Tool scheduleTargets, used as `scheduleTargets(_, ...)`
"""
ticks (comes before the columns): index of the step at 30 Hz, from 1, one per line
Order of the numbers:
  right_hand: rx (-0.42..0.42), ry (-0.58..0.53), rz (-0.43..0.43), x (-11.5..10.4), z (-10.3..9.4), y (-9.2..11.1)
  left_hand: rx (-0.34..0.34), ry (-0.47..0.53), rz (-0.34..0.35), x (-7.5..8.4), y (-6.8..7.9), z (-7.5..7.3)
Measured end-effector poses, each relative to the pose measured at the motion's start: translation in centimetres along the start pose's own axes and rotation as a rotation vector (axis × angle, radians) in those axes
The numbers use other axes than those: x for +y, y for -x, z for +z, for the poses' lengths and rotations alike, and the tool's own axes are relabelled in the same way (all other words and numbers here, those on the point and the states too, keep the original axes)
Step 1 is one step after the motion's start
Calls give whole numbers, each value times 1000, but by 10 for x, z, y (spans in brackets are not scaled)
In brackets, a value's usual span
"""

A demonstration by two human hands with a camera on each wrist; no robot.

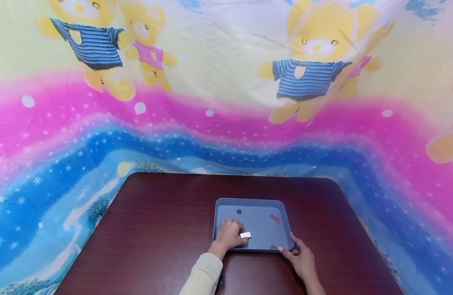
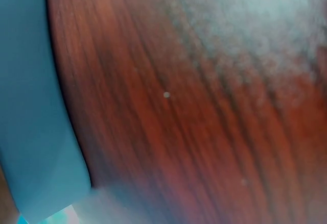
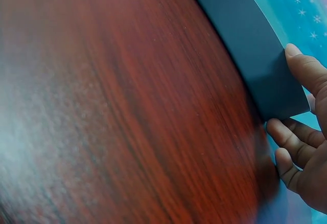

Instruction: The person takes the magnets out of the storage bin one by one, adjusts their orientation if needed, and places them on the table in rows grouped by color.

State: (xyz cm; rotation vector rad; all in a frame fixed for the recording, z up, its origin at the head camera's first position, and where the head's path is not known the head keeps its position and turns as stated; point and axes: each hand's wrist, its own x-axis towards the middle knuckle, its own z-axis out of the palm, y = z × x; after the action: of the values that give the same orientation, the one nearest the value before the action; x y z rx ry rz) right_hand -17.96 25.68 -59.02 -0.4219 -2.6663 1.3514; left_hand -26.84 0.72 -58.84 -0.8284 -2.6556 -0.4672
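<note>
A shallow grey-blue tray [image 1: 263,241] sits on the table. My left hand [image 1: 231,233] reaches over its near left part and holds a small white rectangular piece [image 1: 245,234] between thumb and fingers. With my right hand [image 1: 301,257] I grip the tray's near right corner. In the right wrist view, the thumb of the right hand [image 3: 309,132] lies at the tray's rim [image 3: 265,55] and the other fingers curl at its lower edge. The tray wall [image 2: 41,106] fills the left side of the left wrist view, where the white piece is out of sight.
Inside the tray lies a small reddish rectangular piece [image 1: 274,218] at the far right. Two dark round spots show on its floor, a far one [image 1: 239,212] and a near one [image 1: 273,247]. A cloth printed with bears [image 1: 226,123] hangs behind the dark wooden table [image 1: 167,221].
</note>
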Motion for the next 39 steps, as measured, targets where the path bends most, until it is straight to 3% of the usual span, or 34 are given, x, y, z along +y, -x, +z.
scheduleTargets(7,-3,2,-2,-2,-1,1,43,43,-21,0,1,-2)
scheduleTargets(14,1,11,-21,1,-2,2,-40,157,-91,1,3,-3)
scheduleTargets(25,4,9,-29,1,-2,2,-108,220,-102,2,5,-5)
scheduleTargets(32,-4,4,-23,3,-1,2,-119,221,-67,2,8,-5)
scheduleTargets(39,2,-1,-40,3,-1,2,-146,157,-97,3,6,-5)
